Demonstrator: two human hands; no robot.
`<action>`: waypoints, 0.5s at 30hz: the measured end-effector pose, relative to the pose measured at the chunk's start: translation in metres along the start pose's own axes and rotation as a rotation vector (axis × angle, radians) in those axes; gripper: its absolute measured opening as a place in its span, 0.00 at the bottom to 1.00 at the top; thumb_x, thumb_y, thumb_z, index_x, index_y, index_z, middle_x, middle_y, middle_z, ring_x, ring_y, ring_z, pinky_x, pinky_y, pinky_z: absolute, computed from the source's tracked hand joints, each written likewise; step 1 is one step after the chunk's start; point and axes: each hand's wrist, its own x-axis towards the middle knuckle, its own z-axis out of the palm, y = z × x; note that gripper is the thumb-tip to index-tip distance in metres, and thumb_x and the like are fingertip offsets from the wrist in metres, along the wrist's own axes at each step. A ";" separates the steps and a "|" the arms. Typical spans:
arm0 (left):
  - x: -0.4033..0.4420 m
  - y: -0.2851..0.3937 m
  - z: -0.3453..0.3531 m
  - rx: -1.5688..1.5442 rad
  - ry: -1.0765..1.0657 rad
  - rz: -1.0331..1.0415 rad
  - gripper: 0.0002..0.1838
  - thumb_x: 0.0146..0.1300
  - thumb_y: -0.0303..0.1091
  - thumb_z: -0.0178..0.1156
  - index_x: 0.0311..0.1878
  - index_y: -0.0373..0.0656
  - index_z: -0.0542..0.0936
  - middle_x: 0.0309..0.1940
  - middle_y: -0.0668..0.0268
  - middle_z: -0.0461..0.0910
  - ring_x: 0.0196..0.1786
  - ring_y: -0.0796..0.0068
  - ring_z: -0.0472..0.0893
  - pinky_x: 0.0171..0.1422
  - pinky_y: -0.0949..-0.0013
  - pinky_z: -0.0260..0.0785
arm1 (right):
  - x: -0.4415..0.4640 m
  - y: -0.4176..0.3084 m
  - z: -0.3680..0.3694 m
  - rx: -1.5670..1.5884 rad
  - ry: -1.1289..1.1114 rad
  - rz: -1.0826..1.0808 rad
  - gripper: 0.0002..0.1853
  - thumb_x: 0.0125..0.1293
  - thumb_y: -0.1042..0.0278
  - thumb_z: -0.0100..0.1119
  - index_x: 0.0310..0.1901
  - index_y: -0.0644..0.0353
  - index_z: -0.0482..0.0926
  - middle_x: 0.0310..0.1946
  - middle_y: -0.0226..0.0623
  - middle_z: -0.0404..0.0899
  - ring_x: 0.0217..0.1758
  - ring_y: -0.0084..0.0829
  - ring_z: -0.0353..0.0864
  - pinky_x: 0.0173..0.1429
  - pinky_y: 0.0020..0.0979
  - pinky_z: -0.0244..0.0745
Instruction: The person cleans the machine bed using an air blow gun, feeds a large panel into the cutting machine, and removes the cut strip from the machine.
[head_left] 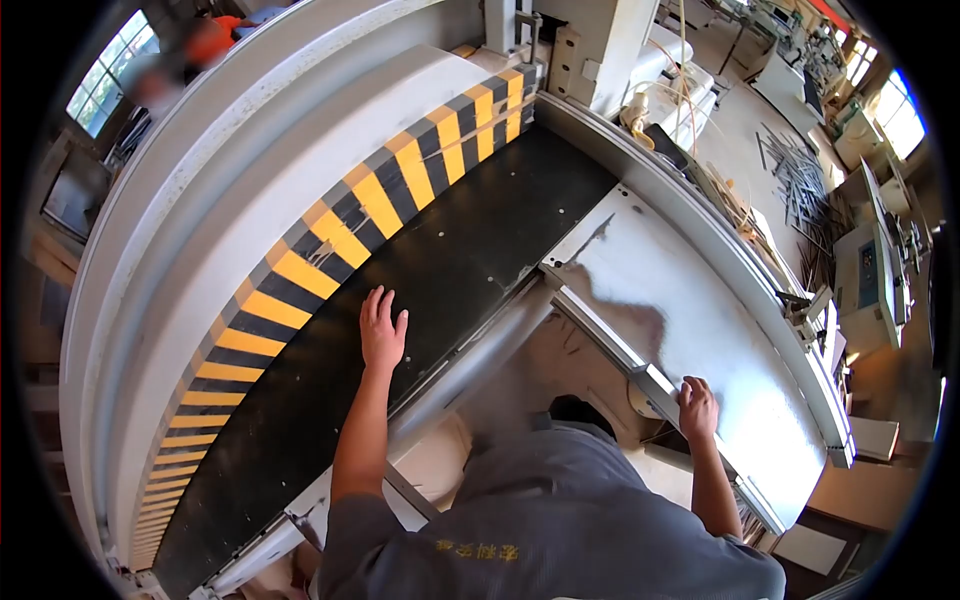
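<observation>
My left hand (pixel 382 327) is over the black bed (pixel 440 285) of a large machine, fingers spread, with nothing in it. Beyond it runs a curved-looking guard with yellow and black stripes (pixel 375 200). On the right, my right hand (pixel 698 408) rests at the near edge of a shiny metal side table (pixel 730 350), by a metal rail (pixel 610 340). Its fingers are bent at that edge, and what they grip, if anything, cannot be made out.
A long metal fence (pixel 720 240) borders the side table. Behind it, metal offcuts (pixel 795 180) lie on the floor near a machine with a blue panel (pixel 868 272). A blurred person in orange (pixel 208 42) is at the upper left.
</observation>
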 end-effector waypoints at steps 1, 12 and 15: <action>0.009 0.002 0.008 -0.003 -0.018 0.037 0.28 0.78 0.42 0.65 0.76 0.43 0.75 0.81 0.53 0.69 0.83 0.43 0.66 0.88 0.43 0.58 | 0.000 -0.001 0.001 -0.003 -0.001 0.005 0.20 0.83 0.54 0.52 0.59 0.58 0.87 0.61 0.47 0.87 0.60 0.54 0.88 0.66 0.49 0.80; 0.104 -0.001 0.066 0.128 -0.124 0.197 0.29 0.80 0.40 0.62 0.79 0.42 0.73 0.83 0.52 0.67 0.86 0.46 0.63 0.92 0.46 0.52 | 0.005 0.007 0.011 -0.001 0.025 0.003 0.20 0.82 0.54 0.53 0.58 0.60 0.88 0.59 0.48 0.88 0.56 0.54 0.89 0.64 0.48 0.81; 0.134 -0.003 0.078 0.235 -0.146 0.165 0.32 0.82 0.44 0.59 0.82 0.40 0.69 0.86 0.52 0.62 0.88 0.48 0.60 0.93 0.48 0.51 | 0.006 0.015 0.017 -0.004 0.033 -0.005 0.21 0.81 0.53 0.53 0.58 0.60 0.88 0.59 0.48 0.88 0.57 0.54 0.89 0.64 0.48 0.82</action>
